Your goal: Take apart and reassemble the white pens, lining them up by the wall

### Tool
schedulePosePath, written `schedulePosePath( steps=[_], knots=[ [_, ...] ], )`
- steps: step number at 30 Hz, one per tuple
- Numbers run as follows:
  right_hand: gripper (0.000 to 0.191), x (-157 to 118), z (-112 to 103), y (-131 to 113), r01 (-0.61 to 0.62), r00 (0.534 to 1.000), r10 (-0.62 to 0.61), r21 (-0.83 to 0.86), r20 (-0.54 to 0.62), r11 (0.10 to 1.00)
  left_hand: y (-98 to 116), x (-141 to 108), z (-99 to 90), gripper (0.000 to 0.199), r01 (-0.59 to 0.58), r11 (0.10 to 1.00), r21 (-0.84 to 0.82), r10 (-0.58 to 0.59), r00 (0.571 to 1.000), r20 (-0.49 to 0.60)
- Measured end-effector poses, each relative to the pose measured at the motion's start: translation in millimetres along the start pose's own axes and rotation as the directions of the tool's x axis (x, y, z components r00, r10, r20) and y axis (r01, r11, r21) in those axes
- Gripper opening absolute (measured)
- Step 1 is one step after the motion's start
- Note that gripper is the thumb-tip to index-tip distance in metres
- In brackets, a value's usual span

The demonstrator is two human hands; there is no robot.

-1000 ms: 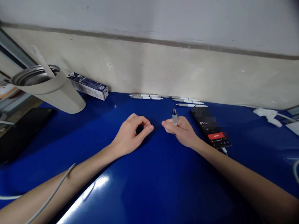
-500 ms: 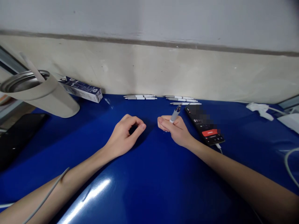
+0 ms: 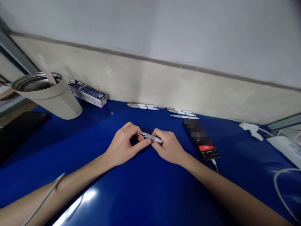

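A white-and-grey retractable pen [image 3: 150, 137] lies almost level between my hands, its metal tip pointing left. My right hand [image 3: 168, 147] grips its right end between thumb and fingers. My left hand [image 3: 124, 145] is curled, and its fingertips meet the tip end, though the contact is unclear. Beyond my hands, a group of white-and-grey pens [image 3: 142, 106] and a second group [image 3: 181, 112] lie side by side along the wall. Part of the held pen is hidden by my right fingers.
A black smartphone [image 3: 202, 139] with a blurred screen lies right of my right hand on the glossy blue surface [image 3: 150, 194]. A beige tumbler [image 3: 47, 94], a small box [image 3: 88, 93] and a dark tablet [image 3: 21, 128] stand left. A white power strip [image 3: 282, 149] sits right.
The pen has turned from nearly upright in my right hand to lying almost level. My hands have moved closer together, and the left fingers now meet its tip end. The view has tilted slightly.
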State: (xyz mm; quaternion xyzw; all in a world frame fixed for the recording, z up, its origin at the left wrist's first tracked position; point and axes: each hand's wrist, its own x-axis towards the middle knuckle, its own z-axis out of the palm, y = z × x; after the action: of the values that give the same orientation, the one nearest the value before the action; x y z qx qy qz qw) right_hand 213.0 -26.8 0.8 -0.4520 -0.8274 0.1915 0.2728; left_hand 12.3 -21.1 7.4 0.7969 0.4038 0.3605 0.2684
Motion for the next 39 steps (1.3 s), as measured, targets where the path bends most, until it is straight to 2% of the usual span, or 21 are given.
schedulePosePath(
  steps=[2, 8, 11, 15, 18, 20, 23, 25, 28, 30, 33, 36, 39],
  knots=[
    [0.013, -1.4, 0.8, -3.0, 0.046, 0.997, -0.04, -0.09, 0.062, 0.995, -0.2, -1.3, 0.2, 0.03, -0.022, 1.0, -0.003, 0.022, 0.999, -0.029],
    [0.022, -0.1, -1.8, -5.1, 0.102, 0.983, -0.069, -0.195, 0.171, 0.976, -1.7, -1.4, 2.3, 0.034, -0.019, 0.998, 0.059, 0.024, 0.996, -0.082],
    [0.026, 1.2, -3.2, -4.3, 0.094, 0.978, -0.054, -0.192, 0.203, 0.977, -3.4, -0.4, 3.1, 0.03, -0.06, 0.99, 0.125, 0.073, 0.992, -0.103],
    [0.027, 3.9, -8.8, -9.3, 0.013, 0.968, 0.026, -0.153, 0.25, 0.988, -5.8, -0.9, 3.3, 0.029, -0.108, 0.979, 0.172, 0.126, 0.987, -0.096],
    [0.026, 8.7, -16.7, -16.3, -0.016, 0.948, 0.057, -0.131, 0.313, 0.991, -6.1, -2.6, 3.5, 0.027, -0.093, 0.978, 0.186, 0.111, 0.99, -0.091],
    [0.025, 13.2, -23.6, -19.0, 0.019, 0.943, 0.024, -0.128, 0.332, 0.992, -5.7, -3.6, 4.1, 0.021, -0.049, 0.985, 0.168, 0.067, 0.992, -0.103],
    [0.021, 21.0, -37.7, -14.0, 0.103, 0.96, -0.053, -0.17, 0.276, 0.98, -5.5, -4.3, 5.2, 0.024, 0.025, 0.993, 0.112, -0.009, 0.99, -0.142],
    [0.025, 27.3, -50.9, -2.5, 0.112, 0.976, -0.056, -0.263, 0.209, 0.958, -6.0, -4.2, 5.6, 0.028, 0.055, 0.995, 0.088, -0.041, 0.987, -0.155],
    [0.029, 37.3, -75.7, 24.3, 0.068, 0.988, 0.006, -0.462, 0.157, 0.884, -6.3, -3.8, 5.2, 0.025, 0.059, 0.994, 0.096, -0.047, 0.992, -0.121],
    [0.03, 42.8, -91.9, 42.8, 0.028, 0.984, 0.083, -0.608, 0.154, 0.794, -5.7, -3.9, 4.6, 0.024, 0.047, 0.992, 0.118, -0.037, 0.996, -0.086],
    [0.027, 47.8, -106.5, 60.9, -0.017, 0.988, 0.118, -0.687, 0.101, 0.726, -4.7, -4.6, 4.3, 0.023, 0.038, 0.99, 0.139, -0.028, 0.997, -0.071],
    [0.024, 50.9, -102.4, 60.9, -0.023, 0.993, 0.096, -0.713, 0.063, 0.7, -4.7, -5.4, 4.8, 0.021, 0.026, 0.989, 0.145, -0.015, 0.997, -0.071],
    [0.025, 57.1, -80.7, 45.7, 0.04, 0.996, 0.029, -0.694, 0.087, 0.719, -5.0, -5.6, 5.4, 0.019, 0.01, 0.987, 0.16, 0.001, 0.998, -0.067]
  ],
)
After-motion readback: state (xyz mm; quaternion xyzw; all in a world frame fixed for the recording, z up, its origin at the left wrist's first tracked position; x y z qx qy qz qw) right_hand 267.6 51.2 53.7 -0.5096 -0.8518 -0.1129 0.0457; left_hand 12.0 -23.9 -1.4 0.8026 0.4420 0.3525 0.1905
